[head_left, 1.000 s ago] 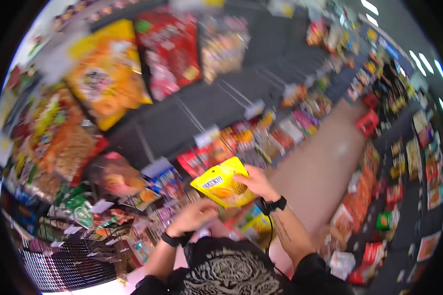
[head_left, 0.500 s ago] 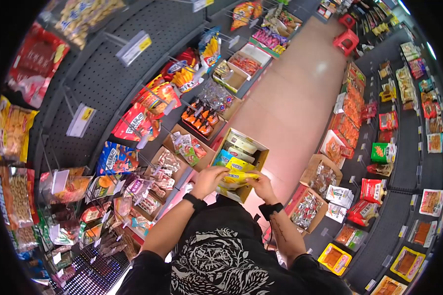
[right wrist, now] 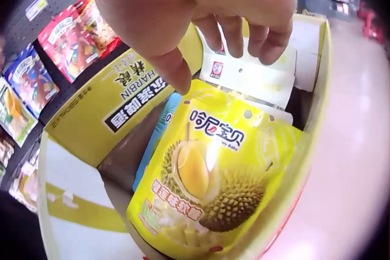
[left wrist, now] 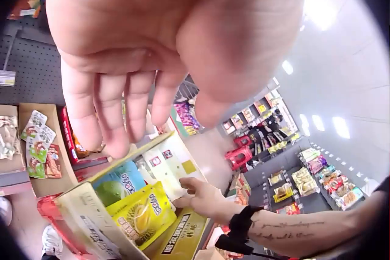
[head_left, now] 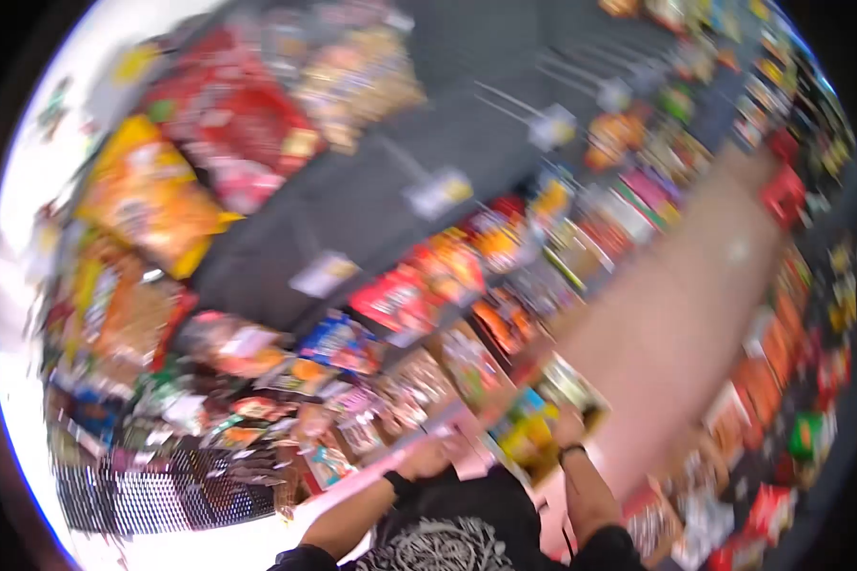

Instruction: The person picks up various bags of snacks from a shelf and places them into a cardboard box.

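Observation:
A yellow pouch of durian candy (right wrist: 207,174) lies in an open cardboard box (right wrist: 79,98), face up, with a blue pouch (left wrist: 119,184) beside it and white packs (right wrist: 250,80) behind. My right hand (right wrist: 207,4) hovers over the box, its thumb tip right at the pouch's top edge and its other fingers loosely bent with nothing between them. To the left of the box, my left hand (head_left: 427,459) is held out with nothing in it. Its palm (left wrist: 164,22) and relaxed fingers fill the top of the left wrist view.
Shelves with hanging snack bags (head_left: 395,300) run along the left, and open cartons of small packs (left wrist: 39,150) line the low shelf. An aisle floor (head_left: 638,324) leads away to red stools (left wrist: 237,153). More packaged goods (left wrist: 304,181) fill the right-hand shelves.
Half a second ago both hands held a yellow pouch over the box; now it is let go and my left hand has moved away leftward. The head view has swung left and blurred.

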`<state>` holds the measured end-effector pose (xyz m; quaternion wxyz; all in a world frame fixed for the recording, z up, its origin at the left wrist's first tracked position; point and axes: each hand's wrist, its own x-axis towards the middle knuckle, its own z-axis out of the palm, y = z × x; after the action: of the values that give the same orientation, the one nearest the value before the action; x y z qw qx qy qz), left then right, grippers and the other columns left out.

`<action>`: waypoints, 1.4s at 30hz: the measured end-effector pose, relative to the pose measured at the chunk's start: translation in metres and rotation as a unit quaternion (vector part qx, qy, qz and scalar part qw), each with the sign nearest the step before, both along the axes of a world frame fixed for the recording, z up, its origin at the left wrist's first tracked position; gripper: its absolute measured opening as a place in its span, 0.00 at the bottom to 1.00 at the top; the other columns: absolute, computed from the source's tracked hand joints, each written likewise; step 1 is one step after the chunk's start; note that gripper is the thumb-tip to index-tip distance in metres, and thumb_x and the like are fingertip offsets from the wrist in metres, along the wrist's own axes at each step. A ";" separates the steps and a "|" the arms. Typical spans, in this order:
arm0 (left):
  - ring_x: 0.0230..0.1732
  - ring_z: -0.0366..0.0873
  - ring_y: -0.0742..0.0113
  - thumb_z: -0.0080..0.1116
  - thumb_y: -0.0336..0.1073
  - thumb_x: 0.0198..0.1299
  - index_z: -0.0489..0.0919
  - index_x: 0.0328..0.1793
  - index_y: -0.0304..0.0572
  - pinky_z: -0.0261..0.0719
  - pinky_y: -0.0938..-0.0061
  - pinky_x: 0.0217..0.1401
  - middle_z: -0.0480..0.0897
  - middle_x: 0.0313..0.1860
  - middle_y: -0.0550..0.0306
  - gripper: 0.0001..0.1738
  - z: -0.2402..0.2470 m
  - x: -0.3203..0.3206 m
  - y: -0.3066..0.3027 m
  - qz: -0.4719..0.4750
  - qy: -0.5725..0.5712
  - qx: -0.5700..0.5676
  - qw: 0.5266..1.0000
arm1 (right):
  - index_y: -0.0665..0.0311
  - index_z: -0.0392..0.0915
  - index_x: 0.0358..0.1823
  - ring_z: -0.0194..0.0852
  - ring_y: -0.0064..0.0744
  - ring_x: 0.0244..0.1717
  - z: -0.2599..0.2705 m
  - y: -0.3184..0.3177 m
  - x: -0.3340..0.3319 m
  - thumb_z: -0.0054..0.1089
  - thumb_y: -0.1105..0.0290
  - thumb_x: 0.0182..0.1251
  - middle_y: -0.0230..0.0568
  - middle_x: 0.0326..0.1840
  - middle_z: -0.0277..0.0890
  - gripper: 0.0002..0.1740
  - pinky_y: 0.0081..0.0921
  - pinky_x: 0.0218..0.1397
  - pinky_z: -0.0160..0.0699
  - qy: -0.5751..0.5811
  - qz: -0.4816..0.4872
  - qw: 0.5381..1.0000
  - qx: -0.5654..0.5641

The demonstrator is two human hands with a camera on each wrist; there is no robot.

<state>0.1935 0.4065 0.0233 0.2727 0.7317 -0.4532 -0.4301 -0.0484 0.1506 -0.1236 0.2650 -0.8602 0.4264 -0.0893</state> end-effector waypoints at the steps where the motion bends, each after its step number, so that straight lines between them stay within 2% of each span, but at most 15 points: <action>1: 0.40 0.81 0.61 0.58 0.39 0.59 0.78 0.50 0.40 0.79 0.68 0.43 0.82 0.42 0.51 0.16 0.013 0.002 0.003 -0.060 -0.108 -0.107 0.987 | 0.60 0.71 0.55 0.73 0.54 0.48 -0.026 -0.005 -0.002 0.65 0.52 0.53 0.55 0.44 0.75 0.31 0.44 0.55 0.72 0.020 0.032 0.998 -0.057; 3: 0.47 0.79 0.59 0.54 0.42 0.63 0.78 0.51 0.40 0.75 0.68 0.53 0.82 0.44 0.50 0.16 0.004 -0.005 0.013 0.049 0.016 0.013 0.999 | 0.62 0.71 0.55 0.75 0.52 0.48 0.001 -0.011 0.001 0.66 0.52 0.52 0.56 0.44 0.76 0.32 0.43 0.50 0.75 0.156 0.010 0.985 0.074; 4: 0.48 0.79 0.59 0.53 0.43 0.64 0.77 0.53 0.39 0.75 0.68 0.53 0.81 0.46 0.49 0.18 0.015 -0.005 0.015 0.042 0.005 0.003 0.999 | 0.62 0.79 0.41 0.78 0.51 0.41 0.028 -0.012 0.007 0.65 0.56 0.53 0.52 0.37 0.79 0.19 0.43 0.45 0.77 0.183 0.028 0.980 0.076; 5: 0.48 0.79 0.59 0.52 0.44 0.65 0.76 0.54 0.39 0.75 0.68 0.53 0.81 0.47 0.49 0.18 0.019 -0.002 0.015 0.040 0.026 0.019 0.999 | 0.59 0.82 0.30 0.80 0.50 0.35 -0.015 -0.013 0.005 0.62 0.61 0.53 0.48 0.30 0.80 0.10 0.42 0.40 0.79 0.196 0.036 0.980 -0.017; 8: 0.49 0.79 0.59 0.51 0.45 0.65 0.76 0.55 0.39 0.75 0.69 0.53 0.81 0.48 0.49 0.20 0.009 0.003 0.020 0.060 0.074 0.022 0.995 | 0.56 0.83 0.30 0.80 0.49 0.33 -0.001 -0.011 0.000 0.58 0.65 0.54 0.47 0.29 0.80 0.07 0.42 0.38 0.79 0.203 0.046 0.978 -0.030; 13: 0.51 0.78 0.53 0.52 0.51 0.63 0.74 0.59 0.43 0.74 0.66 0.55 0.80 0.51 0.45 0.24 0.015 0.017 0.010 0.033 0.066 -0.005 0.997 | 0.57 0.80 0.35 0.77 0.50 0.34 0.061 0.004 -0.002 0.57 0.65 0.57 0.48 0.31 0.78 0.07 0.43 0.40 0.76 0.025 0.249 0.968 0.024; 18: 0.57 0.74 0.50 0.58 0.54 0.58 0.69 0.63 0.39 0.71 0.64 0.59 0.74 0.58 0.42 0.34 0.067 0.029 -0.021 -0.055 0.050 -0.069 0.995 | 0.57 0.79 0.37 0.76 0.45 0.34 0.269 0.045 0.051 0.56 0.67 0.59 0.41 0.33 0.75 0.07 0.37 0.37 0.76 0.034 0.326 0.945 -0.013; 21: 0.59 0.74 0.58 0.60 0.52 0.58 0.69 0.64 0.39 0.71 0.66 0.60 0.75 0.59 0.48 0.33 0.102 0.029 -0.046 -0.107 -0.042 -0.363 0.925 | 0.59 0.80 0.36 0.76 0.44 0.37 0.363 0.069 0.097 0.57 0.72 0.56 0.39 0.34 0.74 0.07 0.36 0.39 0.75 -0.083 0.329 0.939 -0.062; 23: 0.54 0.76 0.62 0.58 0.50 0.61 0.70 0.62 0.37 0.73 0.68 0.57 0.78 0.54 0.51 0.30 0.121 0.051 -0.056 -0.090 0.073 -0.288 0.950 | 0.60 0.80 0.34 0.74 0.45 0.42 0.395 0.085 0.125 0.58 0.76 0.52 0.39 0.36 0.74 0.07 0.37 0.45 0.74 -0.196 0.302 0.911 -0.203; 24: 0.49 0.77 0.66 0.55 0.48 0.64 0.71 0.60 0.36 0.75 0.70 0.54 0.80 0.49 0.55 0.26 0.125 0.055 -0.055 -0.068 0.188 -0.193 0.960 | 0.61 0.79 0.39 0.70 0.49 0.51 0.396 0.094 0.141 0.59 0.79 0.52 0.44 0.42 0.72 0.12 0.41 0.53 0.71 -0.247 0.236 0.900 -0.271; 26: 0.46 0.77 0.72 0.52 0.45 0.67 0.74 0.57 0.36 0.76 0.73 0.51 0.81 0.48 0.60 0.21 0.119 0.068 -0.050 0.075 0.291 -0.221 0.928 | 0.62 0.73 0.52 0.62 0.55 0.61 0.383 0.111 0.163 0.65 0.73 0.51 0.51 0.56 0.66 0.24 0.45 0.62 0.64 -0.273 0.071 0.915 -0.288; 32: 0.53 0.73 0.73 0.48 0.39 0.69 0.71 0.60 0.36 0.72 0.74 0.57 0.78 0.54 0.57 0.19 0.114 0.104 -0.031 0.156 0.298 -0.284 0.898 | 0.60 0.58 0.67 0.40 0.61 0.73 0.317 0.157 0.211 0.76 0.60 0.40 0.57 0.72 0.44 0.51 0.51 0.71 0.48 -0.193 0.123 0.964 -0.137; 36: 0.53 0.76 0.66 0.48 0.42 0.68 0.72 0.60 0.38 0.72 0.71 0.56 0.79 0.53 0.50 0.20 0.133 0.115 -0.031 0.196 0.326 -0.329 0.864 | 0.61 0.57 0.67 0.37 0.62 0.74 0.307 0.160 0.238 0.75 0.62 0.41 0.57 0.73 0.43 0.50 0.53 0.72 0.45 -0.251 0.093 0.953 -0.139; 38: 0.53 0.77 0.61 0.46 0.43 0.69 0.71 0.61 0.37 0.72 0.70 0.56 0.80 0.50 0.43 0.21 0.151 0.127 -0.031 0.232 0.202 -0.348 0.886 | 0.60 0.59 0.66 0.37 0.65 0.73 0.316 0.160 0.255 0.73 0.62 0.42 0.58 0.73 0.42 0.47 0.57 0.71 0.45 -0.246 0.099 0.950 -0.163; 42: 0.48 0.78 0.42 0.43 0.42 0.68 0.69 0.61 0.38 0.75 0.60 0.50 0.78 0.48 0.36 0.21 0.193 0.141 -0.025 0.218 0.065 -0.314 0.922 | 0.63 0.55 0.67 0.42 0.60 0.72 0.315 0.153 0.282 0.71 0.67 0.46 0.56 0.72 0.44 0.46 0.49 0.71 0.50 -0.336 0.076 0.929 -0.138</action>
<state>0.3342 0.3817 0.2165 0.6043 0.6595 -0.3754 -0.2427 0.2340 0.3039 0.1918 0.2778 -0.8376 0.2293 -0.4107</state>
